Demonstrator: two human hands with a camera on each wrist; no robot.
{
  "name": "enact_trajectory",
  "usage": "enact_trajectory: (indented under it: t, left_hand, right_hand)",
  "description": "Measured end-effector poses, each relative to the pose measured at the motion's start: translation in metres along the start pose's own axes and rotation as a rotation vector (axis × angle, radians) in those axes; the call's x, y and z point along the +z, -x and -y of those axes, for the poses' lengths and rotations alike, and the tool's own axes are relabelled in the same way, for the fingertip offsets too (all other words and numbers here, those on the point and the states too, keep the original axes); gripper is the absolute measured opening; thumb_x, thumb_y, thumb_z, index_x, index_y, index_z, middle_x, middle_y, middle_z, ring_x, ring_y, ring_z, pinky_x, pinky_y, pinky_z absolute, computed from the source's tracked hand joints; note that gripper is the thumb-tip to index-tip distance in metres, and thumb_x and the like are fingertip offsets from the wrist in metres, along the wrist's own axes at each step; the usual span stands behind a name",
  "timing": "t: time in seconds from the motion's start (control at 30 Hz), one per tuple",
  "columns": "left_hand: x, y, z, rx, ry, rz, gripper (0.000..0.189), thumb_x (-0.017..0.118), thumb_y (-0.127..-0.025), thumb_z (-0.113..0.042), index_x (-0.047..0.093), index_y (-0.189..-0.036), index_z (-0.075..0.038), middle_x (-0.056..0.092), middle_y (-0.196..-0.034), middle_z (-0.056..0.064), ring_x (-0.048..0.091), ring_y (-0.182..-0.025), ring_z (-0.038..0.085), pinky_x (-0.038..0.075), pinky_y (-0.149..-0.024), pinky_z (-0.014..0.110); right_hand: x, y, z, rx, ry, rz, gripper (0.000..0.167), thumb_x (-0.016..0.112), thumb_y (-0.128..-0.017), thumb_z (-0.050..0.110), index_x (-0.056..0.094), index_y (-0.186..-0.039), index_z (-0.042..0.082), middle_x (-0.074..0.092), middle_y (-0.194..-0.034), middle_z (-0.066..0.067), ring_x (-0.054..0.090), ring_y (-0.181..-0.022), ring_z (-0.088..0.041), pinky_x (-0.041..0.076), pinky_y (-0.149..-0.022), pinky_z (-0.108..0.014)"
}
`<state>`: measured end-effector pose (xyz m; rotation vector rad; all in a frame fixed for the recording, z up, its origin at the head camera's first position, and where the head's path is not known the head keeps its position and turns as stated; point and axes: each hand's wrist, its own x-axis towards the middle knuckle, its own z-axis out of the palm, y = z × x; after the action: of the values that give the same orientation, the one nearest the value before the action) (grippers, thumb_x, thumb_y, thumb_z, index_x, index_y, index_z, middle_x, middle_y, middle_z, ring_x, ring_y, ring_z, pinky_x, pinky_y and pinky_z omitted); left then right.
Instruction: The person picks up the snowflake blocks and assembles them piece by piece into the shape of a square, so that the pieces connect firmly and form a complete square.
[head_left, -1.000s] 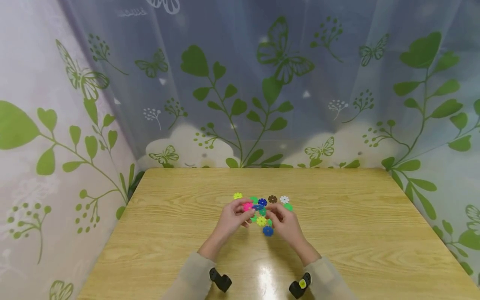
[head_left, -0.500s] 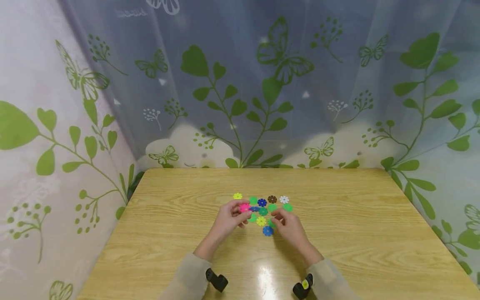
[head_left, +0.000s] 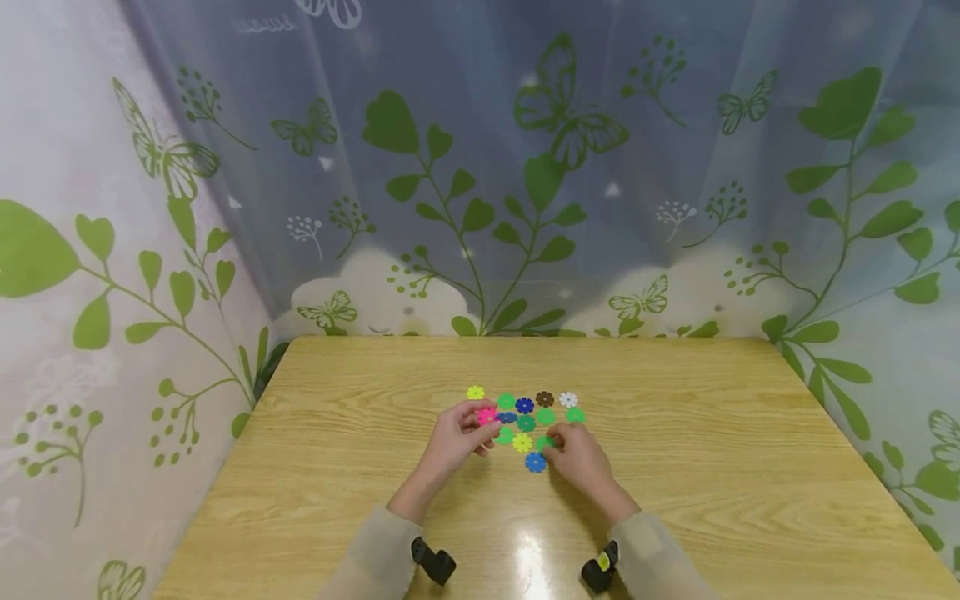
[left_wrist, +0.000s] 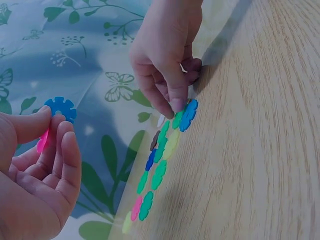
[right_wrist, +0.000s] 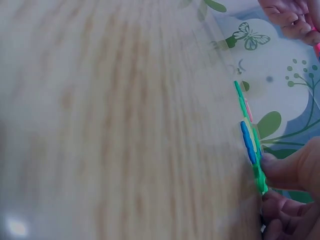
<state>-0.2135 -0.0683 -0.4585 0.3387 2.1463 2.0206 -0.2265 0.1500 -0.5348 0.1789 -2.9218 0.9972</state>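
Observation:
My left hand [head_left: 457, 433] pinches a pink snowflake disc [head_left: 487, 416] between thumb and fingers, held up off the table. A blue snowflake disc [left_wrist: 61, 109] is slotted into it and stands out at an angle past the fingertips. Low over the table, my right hand [head_left: 583, 457] has its thumb and fingers on the edges of a green snowflake disc [right_wrist: 259, 177]. Close to those fingers lie a blue disc [head_left: 536, 462] and a yellow disc [head_left: 522, 442]. The fingers partly cover the green disc.
More notched discs lie flat in a loose group: a brown disc [head_left: 545, 399], a white disc [head_left: 569, 400], a dark blue disc [head_left: 524, 405], a yellow disc [head_left: 476, 392] and several green ones. The wooden table [head_left: 360, 375] meets a leaf-printed curtain [head_left: 480, 192] behind.
My right hand has moved away from the left hand's discs, down and slightly right onto the green disc. The left hand has shifted a little left with the joined pink and blue discs.

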Motion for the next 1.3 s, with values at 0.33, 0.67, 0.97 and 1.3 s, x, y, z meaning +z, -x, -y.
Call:
enact_trajectory:
  t: [0.33,0.67,0.97,1.3]
  left_hand:
    - [0.0016,-0.0006,0.0014,-0.002,-0.001,0.007,0.033,0.062,-0.089,-0.003,0.055,-0.120,0.005,0.064,-0.084,0.017,0.060,-0.067,0.020,0.054,-0.070,0.056]
    - [0.0032,-0.0006,0.0005,-0.001,-0.008,0.006,0.034,0.061,-0.089,-0.003,0.054,-0.120,0.006,0.064,-0.084,0.019,0.061,-0.067,0.021,0.052,-0.071,0.060]
    - [0.0025,0.0003,0.0041,0.001,-0.031,-0.002,0.031,0.062,-0.089,-0.004,0.057,-0.119,0.002,0.064,-0.081,0.013,0.062,-0.070,0.030,0.053,-0.070,0.058]
    - [0.0033,0.0009,0.0041,-0.006,-0.014,-0.016,0.031,0.062,-0.089,-0.004,0.057,-0.119,0.003,0.064,-0.082,0.016,0.061,-0.068,0.023,0.052,-0.071,0.059]
  right_hand:
    - [0.0026,-0.0035,-0.0002,0.062,0.070,0.007,0.035,0.076,-0.077,0.016,0.065,-0.107,0.002,0.051,-0.099,-0.013,0.053,-0.075,-0.021,0.052,-0.062,-0.034]
    - [0.0018,-0.0036,-0.0001,0.097,0.002,0.002,0.033,0.072,-0.079,0.011,0.056,-0.107,0.004,0.055,-0.093,-0.009,0.053,-0.071,-0.019,0.048,-0.054,-0.030]
    - [0.0015,0.0014,-0.0002,0.080,-0.140,-0.036,0.028,0.063,-0.085,0.007,0.055,-0.112,0.006,0.056,-0.073,-0.001,0.049,-0.059,-0.015,0.043,-0.048,-0.026]
    - [-0.0043,0.0029,0.0083,0.019,-0.379,-0.132,0.027,0.064,-0.084,0.001,0.061,-0.111,0.000,0.056,-0.075,-0.004,0.050,-0.060,-0.014,0.045,-0.045,-0.021]
